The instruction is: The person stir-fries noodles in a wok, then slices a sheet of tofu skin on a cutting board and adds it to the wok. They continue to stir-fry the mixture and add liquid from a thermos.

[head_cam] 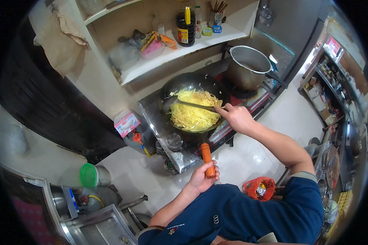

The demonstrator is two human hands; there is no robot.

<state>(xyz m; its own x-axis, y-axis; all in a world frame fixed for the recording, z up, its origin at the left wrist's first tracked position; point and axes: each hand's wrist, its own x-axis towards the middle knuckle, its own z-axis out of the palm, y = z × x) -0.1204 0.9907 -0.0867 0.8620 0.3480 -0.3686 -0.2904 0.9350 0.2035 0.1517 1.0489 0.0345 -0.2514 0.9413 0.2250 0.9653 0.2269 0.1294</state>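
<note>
My left hand (200, 178) grips the orange wooden handle (206, 156) of a black wok (190, 80) on the gas stove (153, 121). In my right hand (237, 118) is the handle of a dark spatula (196, 105), which lies across the food in the wok. Pale yellow shredded vegetable, probably potato (193, 118), heaps in the middle of the wok. Browner strips lie among it, and a few white bits stick to the far wall. The spatula's blade end, near the wok's left side, is blurred.
A pressure cooker pot (247, 69) without a lid stands on the right burner. Behind the stove, a white shelf (171, 53) carries a dark sauce jug (186, 30). A gas cylinder (135, 142) stands to the left, a red bag (259, 188) near my right side, a metal sink (105, 228) lower left.
</note>
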